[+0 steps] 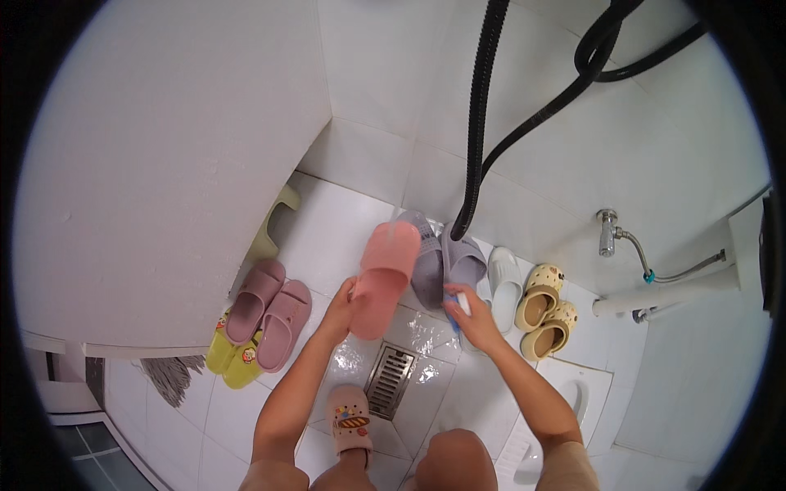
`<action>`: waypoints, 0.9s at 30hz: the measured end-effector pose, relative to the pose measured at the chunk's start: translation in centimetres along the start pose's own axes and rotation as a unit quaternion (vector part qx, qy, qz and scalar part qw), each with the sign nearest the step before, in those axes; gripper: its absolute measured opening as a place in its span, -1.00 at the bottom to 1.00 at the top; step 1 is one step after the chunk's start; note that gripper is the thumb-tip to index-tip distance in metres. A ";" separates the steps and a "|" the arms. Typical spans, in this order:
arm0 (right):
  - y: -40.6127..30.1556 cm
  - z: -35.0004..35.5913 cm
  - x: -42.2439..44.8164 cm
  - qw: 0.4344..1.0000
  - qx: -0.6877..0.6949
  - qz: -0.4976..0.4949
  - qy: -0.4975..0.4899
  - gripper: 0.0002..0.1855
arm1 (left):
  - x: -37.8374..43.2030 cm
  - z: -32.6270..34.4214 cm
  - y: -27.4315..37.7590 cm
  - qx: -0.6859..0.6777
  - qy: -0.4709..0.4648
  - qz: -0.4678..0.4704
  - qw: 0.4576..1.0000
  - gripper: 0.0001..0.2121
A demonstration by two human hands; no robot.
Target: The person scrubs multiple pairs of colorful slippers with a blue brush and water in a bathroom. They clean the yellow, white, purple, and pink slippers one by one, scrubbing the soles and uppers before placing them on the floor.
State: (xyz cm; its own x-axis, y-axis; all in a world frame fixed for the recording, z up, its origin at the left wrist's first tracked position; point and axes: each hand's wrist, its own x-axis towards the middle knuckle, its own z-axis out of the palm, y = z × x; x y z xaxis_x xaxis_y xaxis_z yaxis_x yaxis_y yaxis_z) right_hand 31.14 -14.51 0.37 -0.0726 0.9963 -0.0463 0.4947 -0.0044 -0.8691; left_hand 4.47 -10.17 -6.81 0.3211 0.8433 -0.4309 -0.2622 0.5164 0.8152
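My left hand (345,309) grips the side of a coral pink slide sandal (388,251), held above the wet tiled floor with its toe end away from me. A thin stream of water seems to fall onto its far end. My right hand (471,313) is closed around a brush (454,314) with blue bristles and a white part. The brush is close to a grey slipper (460,258) on the floor. Another grey slipper (428,276) lies partly behind the coral sandal. White shoes (505,288) stand just right of the grey pair.
Cream clogs (540,297) stand at the right, near a squat toilet (577,399). Mauve slides (285,325) and yellow-green slippers (242,368) lie left, by a grey mop head (172,377). A metal floor drain (390,380) is between my arms. Black hoses (479,110) hang ahead.
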 end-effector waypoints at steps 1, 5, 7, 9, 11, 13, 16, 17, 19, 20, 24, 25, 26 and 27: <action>0.7 1.3 1.2 0.999 -0.017 -0.016 0.034 -0.49 | 0.6 0.6 0.7 -0.059 0.000 -0.003 0.998 -0.63; -1.1 5.4 5.6 0.995 -0.018 0.095 0.032 -0.38 | 2.4 1.3 1.6 -0.232 -0.024 0.022 0.972 -0.58; -3.0 6.4 6.8 0.995 -0.062 0.082 0.019 -0.34 | 3.3 0.5 0.7 -0.280 -0.040 0.029 0.959 -0.58; -4.1 7.3 7.5 0.992 -0.120 0.028 0.034 -0.46 | 3.9 0.4 0.2 -0.320 -0.056 0.013 0.946 -0.59; -4.6 7.9 7.9 0.973 -0.213 -0.054 0.065 -0.53 | 4.5 1.0 0.3 -0.321 -0.098 0.028 0.942 -0.64; -6.3 7.9 8.3 0.956 -0.282 -0.054 0.068 -0.53 | 4.5 2.1 1.2 -0.346 -0.143 0.012 0.927 -0.62; -5.8 7.3 10.3 0.938 -0.343 -0.008 0.053 -0.56 | 4.3 4.3 2.5 -0.384 -0.193 -0.011 0.903 -0.58; -5.2 7.2 10.9 0.934 -0.355 0.014 0.044 -0.57 | 5.0 4.7 1.8 -0.376 -0.189 0.014 0.907 -0.56; -6.2 7.7 10.6 0.928 -0.370 0.011 0.042 -0.59 | 5.2 5.1 2.5 -0.377 -0.180 0.022 0.909 -0.53; -6.6 7.9 10.2 0.925 -0.378 0.010 0.041 -0.60 | 5.2 5.1 2.8 -0.385 -0.178 0.004 0.905 -0.52; -6.1 8.3 8.0 0.884 -0.431 -0.145 0.113 -0.55 | 2.4 6.4 5.8 -0.401 -0.161 -0.021 0.902 -0.51; -5.7 8.4 8.4 0.880 -0.448 -0.118 0.105 -0.55 | 2.8 6.7 5.2 -0.380 -0.139 0.008 0.914 -0.50; -5.4 8.4 8.6 0.875 -0.465 -0.090 0.098 -0.54 | 3.6 7.0 3.9 -0.360 -0.116 0.037 0.925 -0.48; -6.5 8.0 8.7 0.872 -0.475 -0.103 0.053 -0.55 | 3.9 6.8 2.9 -0.336 -0.088 0.061 0.936 -0.47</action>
State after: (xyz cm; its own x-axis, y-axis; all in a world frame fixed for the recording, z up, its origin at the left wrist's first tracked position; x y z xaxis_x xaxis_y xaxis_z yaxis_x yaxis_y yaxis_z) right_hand 20.36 -6.48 1.71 -0.1889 0.9701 0.1523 0.9788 0.1985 -0.0504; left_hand 11.15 -6.36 -3.52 0.3804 0.8951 -0.2327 -0.8011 0.4446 0.4007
